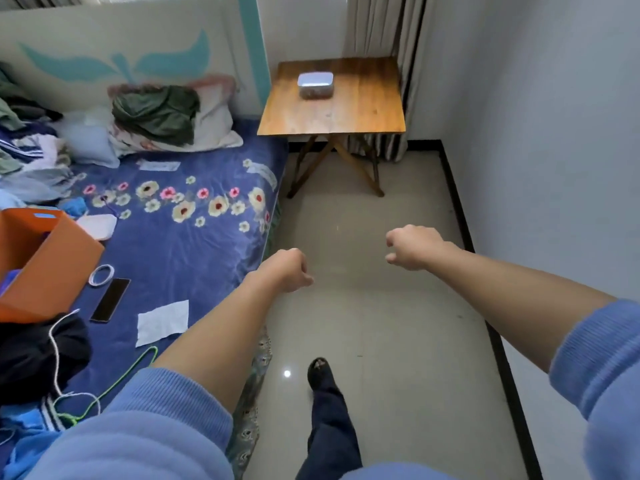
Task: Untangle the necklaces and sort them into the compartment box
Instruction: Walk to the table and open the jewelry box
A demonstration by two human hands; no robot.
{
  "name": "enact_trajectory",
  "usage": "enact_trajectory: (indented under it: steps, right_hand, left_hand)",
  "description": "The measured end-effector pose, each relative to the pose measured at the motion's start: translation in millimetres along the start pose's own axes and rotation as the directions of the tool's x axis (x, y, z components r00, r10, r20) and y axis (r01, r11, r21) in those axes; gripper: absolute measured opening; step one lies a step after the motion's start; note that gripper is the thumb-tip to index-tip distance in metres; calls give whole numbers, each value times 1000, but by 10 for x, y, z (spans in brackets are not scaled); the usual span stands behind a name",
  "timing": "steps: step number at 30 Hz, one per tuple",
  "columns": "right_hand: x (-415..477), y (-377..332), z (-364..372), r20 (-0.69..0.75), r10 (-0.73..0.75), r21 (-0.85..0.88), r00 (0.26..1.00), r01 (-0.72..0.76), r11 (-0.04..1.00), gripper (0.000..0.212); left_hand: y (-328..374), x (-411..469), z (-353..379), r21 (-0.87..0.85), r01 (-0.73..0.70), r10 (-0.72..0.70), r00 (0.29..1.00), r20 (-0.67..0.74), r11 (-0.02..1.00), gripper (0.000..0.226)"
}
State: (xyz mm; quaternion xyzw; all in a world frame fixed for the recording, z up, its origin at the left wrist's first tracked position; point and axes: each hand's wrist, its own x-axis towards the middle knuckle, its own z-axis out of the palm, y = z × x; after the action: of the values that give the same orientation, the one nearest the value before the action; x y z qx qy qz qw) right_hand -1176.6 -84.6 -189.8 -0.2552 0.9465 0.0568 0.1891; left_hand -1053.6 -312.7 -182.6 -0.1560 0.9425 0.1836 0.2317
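Bed fills the left side: blue floral sheet w/ clothes, pillow, an orange box, a phone, a coiled white cable, a paper sheet. None of it looks like task gear. Tiled floor takes the middle and right, the person standing on it, one leg fwd.

Wooden folding bench stands at the far end, just beside the bed's head corner and in front of the curtain. On it, near the back, sits the lidded compartment box, pale lid closed as far as I can tell. Something dark shows thru its clear wall, prob the necklaces, but too small to be sure. No loose necklaces visible elsewhere.

Both forearms reach fwd over the floor, sleeves pushed up. Left hand is a loose fist, fingers curled in, holding nothing. Right hand same: curled, empty. Both well apart from the bench.

Progress, my read: basically zero. Box unopened, nothing untangled or sorted. Left to do: get to the bench, open the lid, pull the tangle out, separate each chain, drop one per compartment.
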Motion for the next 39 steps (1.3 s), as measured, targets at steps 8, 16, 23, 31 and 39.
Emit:
enact_trajectory:
  steps: [8,16,23,31,39]
  right_hand:
    - [1497,-189,-838,-34,40,55,999,-38,998,33]
    - [2772,-32,-1336,-31,57,98,998,-54,994,32]
    - [4341,281,-1718,-10,37,100,999,-36,994,34]
    - [5924,490,-2412,-4,-11,50,1000,11,999,33]
    - [7333,469,-2676,20,-10,43,1000,9,999,34]
  left_hand:
    - [-362,1435,-1203,39,-24,25,999,-37,999,23]
    - [-281,2786,-1940,46,-80,81,997,-14,996,24]
    - [-255,4114,-2541,16,-61,61,998,11,998,22]
    - [-254,5434,-3263,-63,-5,5,1000,4,998,29]
    - [-525,6771,-3838,-83,18,-13,998,59,996,33]
